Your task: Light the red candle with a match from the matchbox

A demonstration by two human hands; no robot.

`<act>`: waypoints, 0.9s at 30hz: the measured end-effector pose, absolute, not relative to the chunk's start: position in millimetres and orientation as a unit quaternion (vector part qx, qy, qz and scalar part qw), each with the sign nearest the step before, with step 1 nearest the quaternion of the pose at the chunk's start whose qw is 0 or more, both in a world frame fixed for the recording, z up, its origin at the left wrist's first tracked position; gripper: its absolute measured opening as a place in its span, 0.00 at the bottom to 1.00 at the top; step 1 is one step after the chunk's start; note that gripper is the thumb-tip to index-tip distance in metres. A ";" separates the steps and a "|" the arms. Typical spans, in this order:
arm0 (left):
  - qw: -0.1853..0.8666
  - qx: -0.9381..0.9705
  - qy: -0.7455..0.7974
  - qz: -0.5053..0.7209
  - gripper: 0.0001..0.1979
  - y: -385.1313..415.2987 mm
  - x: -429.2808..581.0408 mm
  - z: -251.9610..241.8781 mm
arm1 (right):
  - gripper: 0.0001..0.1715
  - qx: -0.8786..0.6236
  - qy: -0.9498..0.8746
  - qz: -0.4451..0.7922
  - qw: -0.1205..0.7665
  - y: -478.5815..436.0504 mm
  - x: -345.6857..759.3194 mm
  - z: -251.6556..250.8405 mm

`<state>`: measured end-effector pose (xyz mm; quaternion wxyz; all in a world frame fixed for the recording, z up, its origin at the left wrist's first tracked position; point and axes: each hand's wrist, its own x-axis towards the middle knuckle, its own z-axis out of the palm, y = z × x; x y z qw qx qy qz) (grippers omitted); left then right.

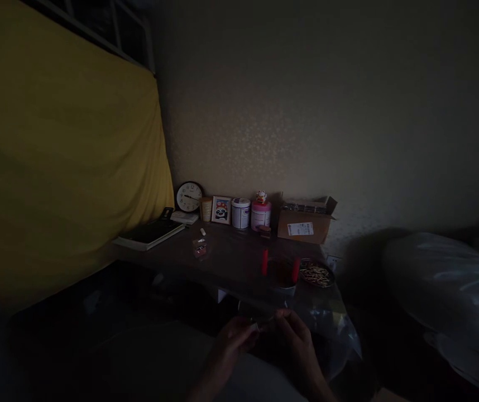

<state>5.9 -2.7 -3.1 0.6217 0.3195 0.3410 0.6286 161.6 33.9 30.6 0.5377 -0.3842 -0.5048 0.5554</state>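
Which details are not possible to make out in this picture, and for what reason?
All in the head view:
- Small pale item at the left hand: too dark and small to identify.
- Whether the right hand grips it: too dark.
- Lower inside of the cardboard box: hidden by its front wall.
- Print on the label: too small.

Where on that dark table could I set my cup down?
The dark table seems most open in the middle, between the small transparent box and the left upright red cylinder, in front of the white cylindrical tin. It's crowded along the wall, from the round black-rimmed clock to the brown cardboard box, and around the round dish of thin pale sticks.
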 end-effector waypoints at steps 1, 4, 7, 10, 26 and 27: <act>0.622 0.320 0.342 0.628 0.07 -3.2 5.9 -2.8 | 0.21 -0.385 -0.502 0.559 0.536 33.7 161.6 30.3; 0.623 0.326 0.342 0.623 0.08 -5.5 5.9 0.3 | 0.20 -0.379 -0.481 0.590 0.526 32.1 161.1 29.6; 0.620 0.340 0.347 0.616 0.08 -7.9 6.3 5.4 | 0.19 -0.364 -0.447 0.633 0.517 29.9 160.0 28.9; 0.618 0.346 0.350 0.613 0.08 -9.3 6.8 9.2 | 0.19 -0.359 -0.437 0.643 0.517 29.0 159.3 28.1; 0.630 0.298 0.350 0.625 0.08 -3.4 5.2 -1.4 | 0.20 -0.397 -0.482 0.561 0.543 41.0 166.5 16.0; 0.636 0.287 0.348 0.626 0.08 -2.8 5.0 -1.3 | 0.19 -0.399 -0.486 0.553 0.547 42.9 167.8 14.7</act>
